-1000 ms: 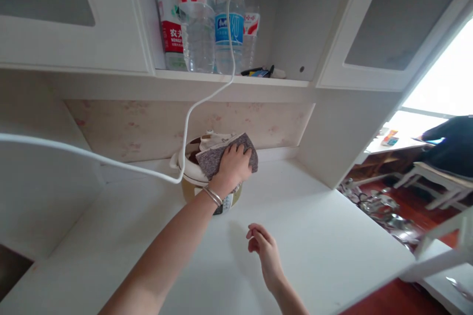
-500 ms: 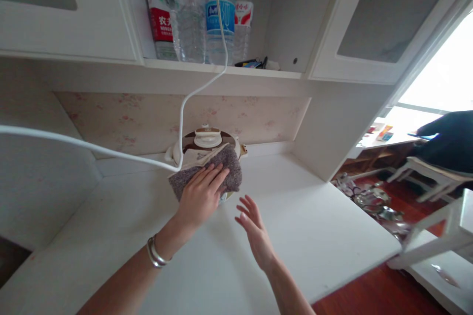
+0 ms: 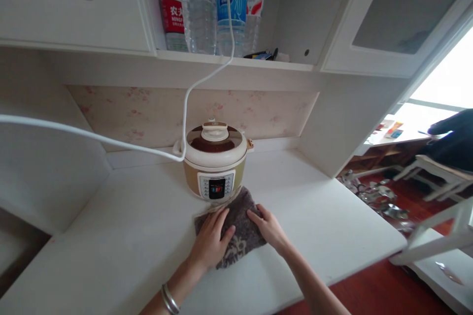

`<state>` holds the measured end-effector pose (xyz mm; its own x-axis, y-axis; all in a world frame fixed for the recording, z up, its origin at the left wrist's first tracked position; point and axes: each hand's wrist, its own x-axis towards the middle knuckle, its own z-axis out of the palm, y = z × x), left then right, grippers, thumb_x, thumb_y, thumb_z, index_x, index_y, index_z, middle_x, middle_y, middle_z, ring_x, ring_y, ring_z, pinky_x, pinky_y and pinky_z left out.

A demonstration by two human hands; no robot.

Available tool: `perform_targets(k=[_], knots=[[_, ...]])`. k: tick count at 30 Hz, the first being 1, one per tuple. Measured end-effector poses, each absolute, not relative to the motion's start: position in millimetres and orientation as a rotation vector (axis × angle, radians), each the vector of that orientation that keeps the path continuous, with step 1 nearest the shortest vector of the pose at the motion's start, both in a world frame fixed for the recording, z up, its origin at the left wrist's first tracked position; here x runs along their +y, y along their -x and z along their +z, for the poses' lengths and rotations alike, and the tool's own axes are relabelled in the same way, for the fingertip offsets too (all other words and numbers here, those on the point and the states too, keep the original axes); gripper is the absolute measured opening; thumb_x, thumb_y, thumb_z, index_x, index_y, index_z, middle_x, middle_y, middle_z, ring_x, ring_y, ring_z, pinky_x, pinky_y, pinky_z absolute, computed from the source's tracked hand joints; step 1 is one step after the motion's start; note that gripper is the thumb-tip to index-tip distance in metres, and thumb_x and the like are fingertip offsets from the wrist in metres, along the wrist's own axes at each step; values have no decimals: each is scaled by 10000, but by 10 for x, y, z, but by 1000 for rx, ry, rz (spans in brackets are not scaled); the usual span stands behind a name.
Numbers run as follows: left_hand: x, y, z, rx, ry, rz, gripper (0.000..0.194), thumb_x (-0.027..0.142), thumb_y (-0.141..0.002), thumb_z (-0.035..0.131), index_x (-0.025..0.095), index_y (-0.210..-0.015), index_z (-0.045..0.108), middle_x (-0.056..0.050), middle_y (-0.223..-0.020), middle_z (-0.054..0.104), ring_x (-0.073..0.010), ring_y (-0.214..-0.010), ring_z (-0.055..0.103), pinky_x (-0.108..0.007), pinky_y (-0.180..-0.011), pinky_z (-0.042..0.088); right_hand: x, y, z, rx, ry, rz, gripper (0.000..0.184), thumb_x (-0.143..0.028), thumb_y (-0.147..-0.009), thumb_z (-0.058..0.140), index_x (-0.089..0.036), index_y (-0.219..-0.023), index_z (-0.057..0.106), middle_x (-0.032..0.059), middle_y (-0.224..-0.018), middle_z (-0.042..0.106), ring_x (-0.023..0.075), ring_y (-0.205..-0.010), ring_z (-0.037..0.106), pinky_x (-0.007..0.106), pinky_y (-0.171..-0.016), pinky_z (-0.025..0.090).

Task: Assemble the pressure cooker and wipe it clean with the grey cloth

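A brown-grey towel [image 3: 246,226] with a pale pattern is bunched at the front of a rice cooker [image 3: 216,157]. My left hand [image 3: 212,241] lies over the towel's left part, its fingers bent on the cloth and the thumb apart. At the right edge, my right hand [image 3: 269,226] grips the towel with its thumb on top; its other fingers are partly hidden. The cooker has a cream rim, a brown lid with a knob, and a front panel [image 3: 216,187] with a dark display. Its lid is closed.
The cooker stands on a white countertop [image 3: 148,236]. A white cable [image 3: 185,108] hangs across the view before it. Above, an open cabinet shelf holds several plastic bottles [image 3: 232,7]. A person's dark sleeve [image 3: 456,133], a white stool [image 3: 424,172] and pots [image 3: 384,197] on the floor are at right.
My left hand has drawn the towel from the cooker's top and front down toward me, uncovering the front panel. My right hand, open and apart before, has taken hold of the towel's right edge.
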<state>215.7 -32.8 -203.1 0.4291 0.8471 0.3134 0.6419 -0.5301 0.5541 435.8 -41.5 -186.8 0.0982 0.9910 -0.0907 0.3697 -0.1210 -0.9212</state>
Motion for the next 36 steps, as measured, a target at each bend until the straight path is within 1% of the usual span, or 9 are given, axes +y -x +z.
perform_targets(k=[5,8,10,13,18,22,26,32,36], knots=[[-303,-2182,-1885,1257,-2244,967,373,349,-956,401,254,-1301,508,-75,-1310,571,-202,-1241,516,-381,-1055,440,-512,-4872,-1722,-1536,1583,888,310,-527,-772,623,-218,-791,646,10,-858,639,180,-814,567,283,-722,448],[-302,-2189,-1885,1252,-2216,981,341,342,-952,413,237,-1246,550,-80,-1245,608,-203,-1194,552,-374,-1032,459,-550,-5178,-1773,-1199,1639,1004,366,-574,-790,573,-222,-876,627,8,-759,628,165,-662,563,269,-567,442],[-331,-2200,-1942,1239,-2182,955,328,343,-949,419,233,-1219,568,-79,-1208,627,-205,-1165,570,-382,-1022,465,-577,-5440,-1884,-974,1725,1076,429,-614,-771,561,-220,-931,614,9,-689,612,153,-526,520,257,-429,375],[-380,-2198,-2059,1215,-2078,932,313,353,-944,428,236,-1187,586,-73,-1179,638,-207,-1141,581,-387,-1011,467,-624,-5957,-2077,-893,1988,1060,470,-642,-725,573,-197,-871,617,0,-567,558,142,-417,453,255,-353,301],[-125,-1941,-2167,1302,-1655,1088,331,425,-891,500,188,-1097,607,-99,-1121,644,-220,-1007,627,-392,-918,503,-704,-6717,-2242,-1032,2317,683,522,-625,-737,507,-162,-948,621,60,-736,646,201,-631,606,296,-550,463],[497,-1516,-2137,1516,-1175,1367,397,475,-830,554,160,-1069,590,-107,-1085,640,-226,-906,637,-395,-819,527,-824,-6763,-2270,-1192,2342,8,607,-599,-773,451,-134,-1137,591,155,-1042,617,278,-903,607,406,-811,474],[1090,-1262,-2026,1375,-995,1339,500,535,-862,510,195,-1228,531,-135,-1338,525,-251,-1119,570,-389,-864,514,-1002,-6376,-2349,-1233,2192,-457,496,-518,-875,359,-143,-1083,610,158,-1031,622,303,-906,579,476,-846,450],[1354,-1333,-1927,1013,-1135,1275,566,569,-922,401,321,-1430,374,-33,-1494,392,-233,-1348,385,-424,-1073,370,-1336,-5589,-2604,-1726,1680,-487,231,-307,-910,483,-195,-1061,617,99,-1088,650,254,-1018,588,392,-881,485],[1339,-1377,-1978,1064,-1096,1266,630,594,-922,367,303,-1476,292,-42,-1516,353,-245,-1360,374,-429,-1065,387,-1460,-5321,-2796,-1997,1516,-500,313,-287,-909,485,-206,-1192,588,73,-1238,618,253,-1159,565,365,-931,502]])
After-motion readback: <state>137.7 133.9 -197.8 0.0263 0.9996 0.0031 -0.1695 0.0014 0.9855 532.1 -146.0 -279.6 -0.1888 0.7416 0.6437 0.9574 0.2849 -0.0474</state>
